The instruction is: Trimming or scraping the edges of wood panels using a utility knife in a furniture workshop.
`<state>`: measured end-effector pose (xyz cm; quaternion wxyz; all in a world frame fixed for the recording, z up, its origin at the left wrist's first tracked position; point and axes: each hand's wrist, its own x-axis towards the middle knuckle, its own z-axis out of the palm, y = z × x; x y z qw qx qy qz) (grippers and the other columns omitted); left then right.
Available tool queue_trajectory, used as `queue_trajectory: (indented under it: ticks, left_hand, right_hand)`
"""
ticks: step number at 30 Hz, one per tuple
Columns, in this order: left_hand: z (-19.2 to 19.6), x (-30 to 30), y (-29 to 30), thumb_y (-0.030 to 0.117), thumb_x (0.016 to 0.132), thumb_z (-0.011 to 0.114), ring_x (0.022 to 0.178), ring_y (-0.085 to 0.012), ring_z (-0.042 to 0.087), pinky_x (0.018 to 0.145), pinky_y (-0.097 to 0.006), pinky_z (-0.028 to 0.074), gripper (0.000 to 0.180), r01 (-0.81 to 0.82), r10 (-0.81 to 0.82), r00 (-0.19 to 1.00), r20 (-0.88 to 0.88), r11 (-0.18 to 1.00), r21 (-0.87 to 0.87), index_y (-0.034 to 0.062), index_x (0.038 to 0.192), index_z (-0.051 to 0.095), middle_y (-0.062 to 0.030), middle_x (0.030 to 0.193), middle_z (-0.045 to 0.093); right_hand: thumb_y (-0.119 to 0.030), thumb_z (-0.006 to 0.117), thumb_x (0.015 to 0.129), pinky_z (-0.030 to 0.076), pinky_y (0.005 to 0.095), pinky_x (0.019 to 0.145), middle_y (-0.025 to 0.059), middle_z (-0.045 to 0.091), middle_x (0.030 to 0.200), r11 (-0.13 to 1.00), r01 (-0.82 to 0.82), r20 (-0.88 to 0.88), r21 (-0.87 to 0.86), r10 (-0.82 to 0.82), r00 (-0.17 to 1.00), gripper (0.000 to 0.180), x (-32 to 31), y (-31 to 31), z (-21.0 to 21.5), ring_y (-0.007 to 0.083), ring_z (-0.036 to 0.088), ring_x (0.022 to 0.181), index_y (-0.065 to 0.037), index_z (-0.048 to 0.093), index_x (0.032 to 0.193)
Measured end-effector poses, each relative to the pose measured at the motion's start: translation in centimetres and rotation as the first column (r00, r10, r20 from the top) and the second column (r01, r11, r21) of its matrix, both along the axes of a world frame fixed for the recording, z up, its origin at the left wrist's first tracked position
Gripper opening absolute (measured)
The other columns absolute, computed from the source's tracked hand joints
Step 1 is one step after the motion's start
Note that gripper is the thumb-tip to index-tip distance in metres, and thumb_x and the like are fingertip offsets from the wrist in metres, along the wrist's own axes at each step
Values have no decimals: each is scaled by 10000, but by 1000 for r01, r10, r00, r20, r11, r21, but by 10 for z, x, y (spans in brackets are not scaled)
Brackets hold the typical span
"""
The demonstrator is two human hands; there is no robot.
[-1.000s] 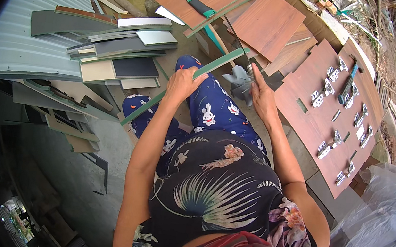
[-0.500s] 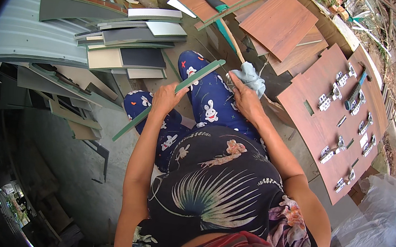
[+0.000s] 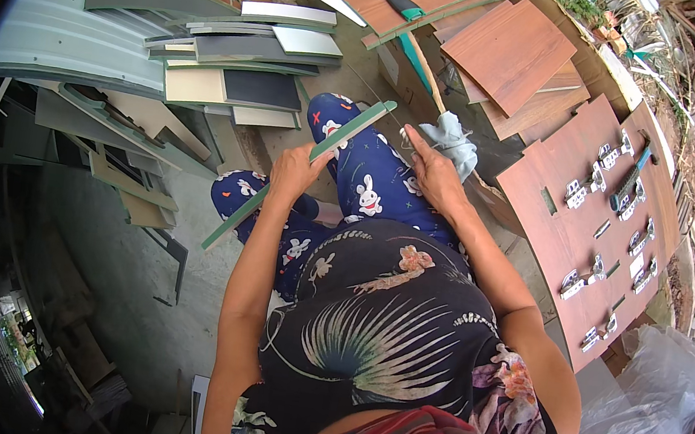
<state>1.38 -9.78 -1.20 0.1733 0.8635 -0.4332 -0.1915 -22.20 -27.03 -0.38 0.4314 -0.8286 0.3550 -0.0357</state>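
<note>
A long narrow green-edged strip [image 3: 357, 128] lies slantwise across my thighs. My left hand [image 3: 291, 172] is closed around its middle, and its far end rises toward the right. To the right, my right hand [image 3: 437, 180] has its fingers together, pointing forward beside the strip's far end. Something thin and pale shows at those fingertips, too small to name. Just beyond that hand a crumpled light blue cloth [image 3: 452, 141] hangs by a wooden stick [image 3: 427, 70]. Whether the hand touches the cloth, I cannot tell.
Stacked grey, white and beige board offcuts [image 3: 255, 52] lie at the left on corrugated metal sheeting [image 3: 53, 20]. A green-and-black handsaw [image 3: 399, 2] rests on brown panels ahead. At right, a brown board [image 3: 544, 261] carries several metal hinges and a hammer [image 3: 629, 176], near clear plastic sheeting [image 3: 652, 406].
The view has shifted slightly, so the boards and panels sit a little farther right. Both hands keep nearly the same places, and the strip is still in the left one.
</note>
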Motion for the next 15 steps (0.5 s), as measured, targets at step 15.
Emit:
queue_trajectory:
  ticks: [15]
  left_hand:
    - [17, -24, -79, 498, 915, 641, 804, -448, 677, 724, -514, 538, 471, 177, -177, 983, 48, 984, -13, 29, 948, 679, -253, 819, 693]
  right_hand:
    - [-56, 511, 992, 503, 407, 893, 250, 641, 1208, 962, 273, 120, 13, -272, 955, 573, -52, -14, 24, 338, 645, 964, -226, 399, 1527]
